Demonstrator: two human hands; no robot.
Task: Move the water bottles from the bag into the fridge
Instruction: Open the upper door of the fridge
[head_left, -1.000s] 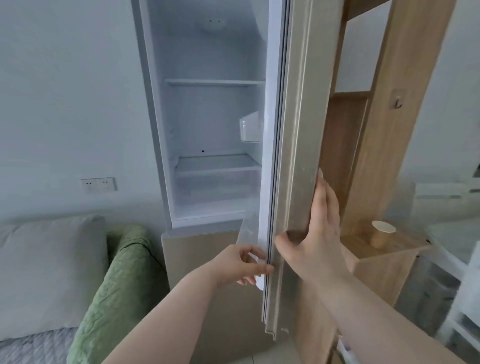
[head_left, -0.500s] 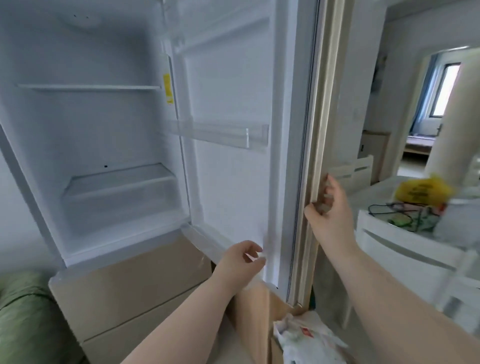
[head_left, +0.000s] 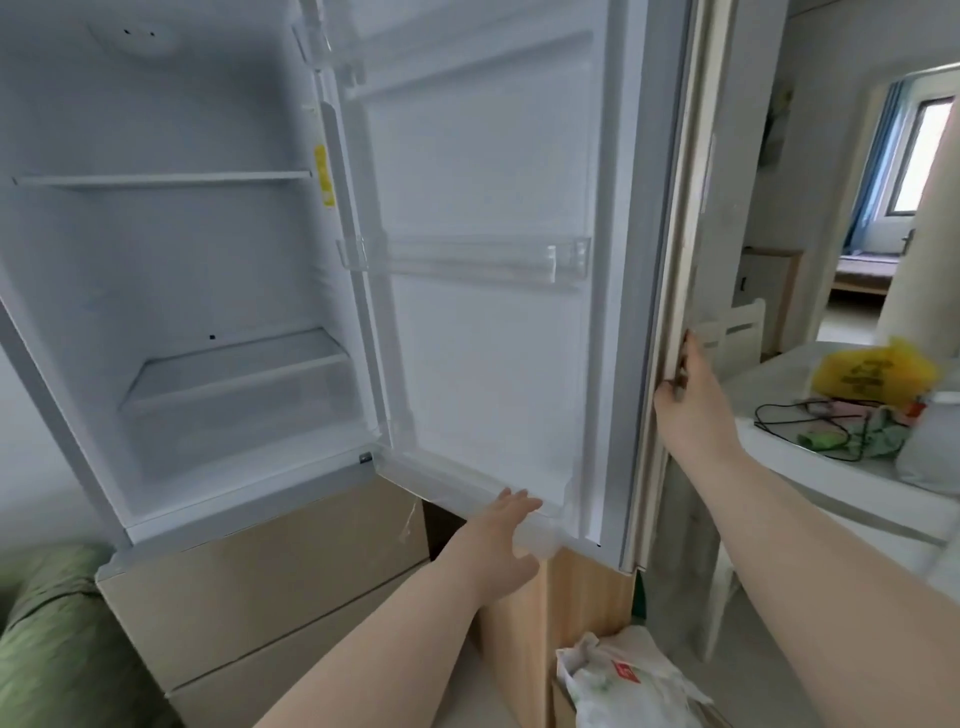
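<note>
left hand (head_left: 501, 540) fingers nearly straight, touching bottom door rack (head_left: 441, 480) | right hand (head_left: 691, 395) fingers grip fridge door (head_left: 483, 338) edge | bag (head_left: 618, 680) below both

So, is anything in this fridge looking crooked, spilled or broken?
Nothing clearly wrong. The fridge shelves sit level and dry, and the door bin hangs straight. Only a thin strip dangles at the corner of the lower door, perhaps peeling film.

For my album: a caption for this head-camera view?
Right hand grips the open fridge door, left hand touches its bottom rack; white bag below.
</note>
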